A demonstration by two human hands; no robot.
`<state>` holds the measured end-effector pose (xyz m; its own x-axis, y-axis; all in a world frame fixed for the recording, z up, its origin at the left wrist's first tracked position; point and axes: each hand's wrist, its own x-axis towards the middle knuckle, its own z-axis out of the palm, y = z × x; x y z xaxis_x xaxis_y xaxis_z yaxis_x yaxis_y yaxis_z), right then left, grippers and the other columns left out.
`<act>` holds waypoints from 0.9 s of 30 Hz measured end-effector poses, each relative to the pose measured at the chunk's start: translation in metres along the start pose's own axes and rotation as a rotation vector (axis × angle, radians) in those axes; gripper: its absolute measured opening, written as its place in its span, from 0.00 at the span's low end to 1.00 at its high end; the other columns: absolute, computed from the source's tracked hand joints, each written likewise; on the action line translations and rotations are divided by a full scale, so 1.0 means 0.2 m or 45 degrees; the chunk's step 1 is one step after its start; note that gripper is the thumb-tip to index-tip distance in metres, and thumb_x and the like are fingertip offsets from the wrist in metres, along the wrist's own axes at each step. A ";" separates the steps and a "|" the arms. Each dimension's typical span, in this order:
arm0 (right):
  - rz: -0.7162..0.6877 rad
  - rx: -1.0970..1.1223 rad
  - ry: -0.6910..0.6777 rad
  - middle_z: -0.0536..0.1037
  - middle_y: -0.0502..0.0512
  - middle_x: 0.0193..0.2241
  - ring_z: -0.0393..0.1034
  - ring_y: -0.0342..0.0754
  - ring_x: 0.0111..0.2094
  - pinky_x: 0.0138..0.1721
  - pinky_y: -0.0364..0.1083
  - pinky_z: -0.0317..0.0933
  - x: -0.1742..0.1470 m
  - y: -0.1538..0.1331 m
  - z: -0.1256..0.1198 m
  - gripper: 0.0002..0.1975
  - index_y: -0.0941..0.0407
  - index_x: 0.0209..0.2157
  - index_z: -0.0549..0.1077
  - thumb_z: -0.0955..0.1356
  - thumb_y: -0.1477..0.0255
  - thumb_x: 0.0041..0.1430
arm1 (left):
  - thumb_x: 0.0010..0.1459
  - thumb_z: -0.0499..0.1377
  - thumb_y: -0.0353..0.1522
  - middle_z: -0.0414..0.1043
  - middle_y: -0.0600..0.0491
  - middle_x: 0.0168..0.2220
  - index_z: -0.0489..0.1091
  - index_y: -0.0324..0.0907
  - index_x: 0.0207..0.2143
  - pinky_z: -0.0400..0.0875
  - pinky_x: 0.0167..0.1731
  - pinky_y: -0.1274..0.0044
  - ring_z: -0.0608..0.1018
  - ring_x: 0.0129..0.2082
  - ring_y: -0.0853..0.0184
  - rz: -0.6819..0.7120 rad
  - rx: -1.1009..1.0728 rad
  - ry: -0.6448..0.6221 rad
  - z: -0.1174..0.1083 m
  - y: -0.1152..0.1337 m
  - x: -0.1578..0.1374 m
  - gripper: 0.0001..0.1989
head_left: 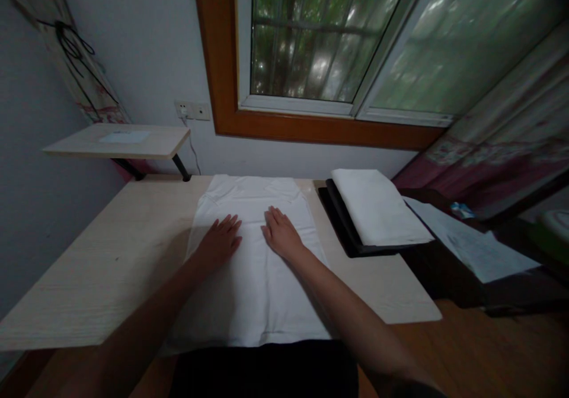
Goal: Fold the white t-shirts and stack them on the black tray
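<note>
A white cloth garment (pixel 253 291), which looks like a T-shirt, lies spread on the pale wooden table (pixel 111 256). Its sides appear tucked inward near the far end, and its near edge reaches the table's front edge. My left hand (pixel 221 241) rests flat on the left part of the cloth, fingers stretched out. On the right part, my right hand (pixel 281 232) also lies flat, palm down. Neither hand grips anything. A few soft creases run down the middle of the cloth between the hands.
Right of the garment is a stack of folded clothes, white (pixel 377 208) on top of black (pixel 342 226). A small raised shelf (pixel 120 140) stands at the back left. Beyond the table's right side, a paper sheet (pixel 475 241) lies on a dark surface. A window (pixel 329 42) is behind.
</note>
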<state>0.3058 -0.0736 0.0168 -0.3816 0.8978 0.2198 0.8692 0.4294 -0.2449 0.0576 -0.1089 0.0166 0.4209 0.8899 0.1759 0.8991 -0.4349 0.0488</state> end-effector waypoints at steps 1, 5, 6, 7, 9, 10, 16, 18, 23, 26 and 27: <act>0.000 0.018 -0.012 0.53 0.67 0.71 0.49 0.61 0.71 0.68 0.61 0.50 0.03 -0.04 0.02 0.29 0.62 0.68 0.59 0.59 0.62 0.72 | 0.71 0.46 0.37 0.58 0.45 0.70 0.62 0.43 0.67 0.55 0.68 0.57 0.60 0.70 0.55 -0.019 0.000 0.034 0.02 0.03 0.04 0.25; 0.041 0.029 0.027 0.54 0.64 0.71 0.49 0.60 0.72 0.69 0.63 0.47 0.08 -0.13 0.09 0.28 0.58 0.68 0.59 0.59 0.62 0.72 | 0.71 0.46 0.38 0.59 0.43 0.69 0.62 0.42 0.67 0.58 0.66 0.55 0.61 0.70 0.53 -0.113 -0.008 0.163 0.07 0.10 0.14 0.26; 0.048 0.019 0.049 0.55 0.64 0.71 0.48 0.60 0.72 0.70 0.63 0.46 0.08 -0.13 0.10 0.28 0.58 0.68 0.59 0.59 0.61 0.72 | 0.71 0.46 0.38 0.58 0.42 0.69 0.62 0.42 0.67 0.58 0.66 0.55 0.61 0.70 0.52 -0.133 -0.004 0.181 0.08 0.10 0.15 0.26; 0.053 0.009 0.069 0.55 0.64 0.71 0.48 0.59 0.72 0.70 0.62 0.45 0.06 -0.12 0.10 0.29 0.59 0.68 0.60 0.59 0.61 0.72 | 0.71 0.46 0.39 0.58 0.42 0.70 0.62 0.41 0.67 0.57 0.66 0.55 0.60 0.70 0.52 -0.147 0.001 0.187 0.09 0.09 0.14 0.26; 0.067 -0.009 0.099 0.56 0.65 0.71 0.48 0.59 0.72 0.70 0.61 0.45 0.02 -0.08 0.09 0.29 0.60 0.68 0.60 0.58 0.60 0.72 | 0.71 0.45 0.40 0.56 0.43 0.70 0.61 0.41 0.67 0.55 0.67 0.55 0.59 0.71 0.53 -0.159 0.011 0.164 0.09 0.05 0.11 0.27; 0.078 -0.016 0.106 0.56 0.65 0.70 0.49 0.59 0.72 0.70 0.61 0.46 0.00 -0.04 0.08 0.29 0.60 0.68 0.60 0.58 0.60 0.72 | 0.71 0.46 0.40 0.56 0.43 0.70 0.61 0.41 0.67 0.55 0.67 0.56 0.59 0.71 0.54 -0.161 0.012 0.143 0.08 0.03 0.09 0.27; 0.129 -0.119 0.037 0.56 0.65 0.71 0.49 0.56 0.72 0.70 0.58 0.46 -0.20 0.24 -0.06 0.30 0.61 0.68 0.61 0.56 0.59 0.73 | 0.71 0.45 0.39 0.57 0.45 0.70 0.62 0.42 0.67 0.53 0.69 0.58 0.59 0.71 0.56 -0.206 -0.004 0.061 0.02 -0.15 -0.09 0.26; 0.154 -0.162 0.020 0.56 0.64 0.71 0.48 0.55 0.72 0.71 0.57 0.45 -0.26 0.32 -0.10 0.31 0.62 0.69 0.60 0.55 0.58 0.74 | 0.71 0.44 0.39 0.56 0.45 0.70 0.62 0.41 0.67 0.53 0.69 0.59 0.59 0.71 0.57 -0.236 0.013 0.056 0.02 -0.18 -0.15 0.27; 0.185 -0.219 0.003 0.54 0.63 0.71 0.48 0.54 0.72 0.71 0.57 0.45 -0.37 0.43 -0.15 0.31 0.60 0.69 0.59 0.54 0.59 0.74 | 0.72 0.42 0.41 0.54 0.45 0.71 0.60 0.42 0.68 0.51 0.69 0.55 0.57 0.71 0.56 -0.299 0.072 0.062 0.01 -0.21 -0.25 0.27; 0.192 -0.234 -0.005 0.54 0.63 0.71 0.47 0.55 0.73 0.71 0.58 0.46 -0.40 0.44 -0.16 0.31 0.60 0.69 0.59 0.54 0.58 0.73 | 0.71 0.43 0.41 0.53 0.45 0.72 0.60 0.43 0.68 0.51 0.68 0.53 0.57 0.71 0.55 -0.313 0.088 0.069 0.00 -0.20 -0.28 0.27; 0.194 -0.240 -0.003 0.54 0.63 0.71 0.47 0.55 0.73 0.71 0.58 0.46 -0.40 0.45 -0.16 0.31 0.60 0.69 0.59 0.54 0.58 0.73 | 0.71 0.43 0.40 0.53 0.45 0.72 0.59 0.44 0.68 0.51 0.68 0.53 0.57 0.71 0.55 -0.315 0.092 0.075 0.00 -0.20 -0.28 0.27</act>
<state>0.4246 -0.1111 0.0081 -0.2422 0.9512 0.1914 0.9600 0.2635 -0.0946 -0.0017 -0.1426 0.0053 0.1814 0.9575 0.2242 0.9810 -0.1922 0.0272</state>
